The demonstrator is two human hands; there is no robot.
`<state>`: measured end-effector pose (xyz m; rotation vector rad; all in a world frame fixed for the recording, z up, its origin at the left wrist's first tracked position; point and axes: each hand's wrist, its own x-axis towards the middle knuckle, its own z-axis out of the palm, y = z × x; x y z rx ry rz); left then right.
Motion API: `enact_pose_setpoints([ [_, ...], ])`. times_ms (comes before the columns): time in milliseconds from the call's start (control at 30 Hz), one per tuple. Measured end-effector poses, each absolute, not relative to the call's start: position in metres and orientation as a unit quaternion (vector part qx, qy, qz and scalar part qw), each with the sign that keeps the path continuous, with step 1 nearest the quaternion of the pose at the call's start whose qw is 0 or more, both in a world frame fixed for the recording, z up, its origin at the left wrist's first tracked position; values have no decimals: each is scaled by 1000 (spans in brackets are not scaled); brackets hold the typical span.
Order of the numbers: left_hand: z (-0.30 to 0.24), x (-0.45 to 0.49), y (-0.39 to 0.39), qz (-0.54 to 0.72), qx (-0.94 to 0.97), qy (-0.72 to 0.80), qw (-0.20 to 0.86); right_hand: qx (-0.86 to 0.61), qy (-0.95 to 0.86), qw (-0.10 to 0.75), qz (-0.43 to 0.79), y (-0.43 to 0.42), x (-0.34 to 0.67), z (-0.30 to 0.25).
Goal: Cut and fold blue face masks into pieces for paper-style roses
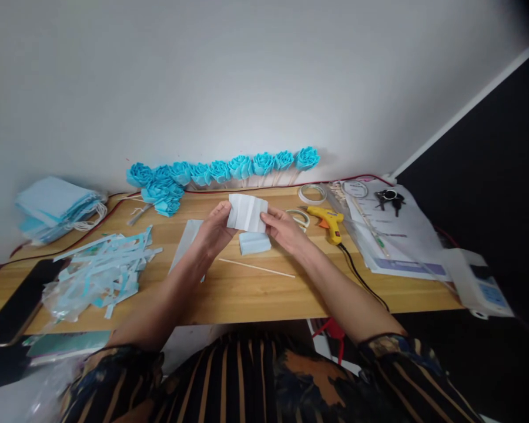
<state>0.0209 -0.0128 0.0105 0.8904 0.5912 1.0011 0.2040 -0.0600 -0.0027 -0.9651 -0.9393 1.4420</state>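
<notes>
You held the pleated white sheet (247, 212) up in the middle of the frame, just above the table (255, 294). Its folds ran up and down and its longer side ran left to right between your hands. Your left hand (215, 230) pinched the left edge and your right hand (283, 228) pinched the right edge, fingers closed on the sheet on both sides, so neither hand was nearer than the other.

Directly under the sheet, between your wrists, a small folded blue piece (254, 242) lay on the wood. Just below it in the frame a thin stick (256, 268) lay almost level, pointing left and right. A flat pale sheet (186, 241) sat beside your left wrist.

Right of your right hand lay a yellow glue gun (328, 221), its cord trailing toward the table edge, with a tape roll (312, 193) above it and papers (388, 235) with keys (390, 198) further right. A row of blue paper flowers (229, 169) leaned on the wall above the sheet. At the left were a heap of cut strips (101, 270), a stack of masks (55, 207) and a phone (22, 302). Nothing stood between your hands and the sheet.
</notes>
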Motion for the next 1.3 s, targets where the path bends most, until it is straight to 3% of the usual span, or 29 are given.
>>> enact_pose_setpoints([
  [267,-6,23,-18,467,381,275,749,-477,-422,613,468,-58,206,-3],
  [533,-11,21,-19,563,432,369,600,-509,-476,616,368,-59,205,-9],
  [833,-9,24,-30,577,560,434,406,-555,-531,612,186,-71,193,-4],
  [1033,-14,28,-30,599,548,420,405,-567,-522,630,98,-75,188,-1],
  [1300,0,28,-33,632,501,412,424,-565,-509,642,95,-75,183,0],
])
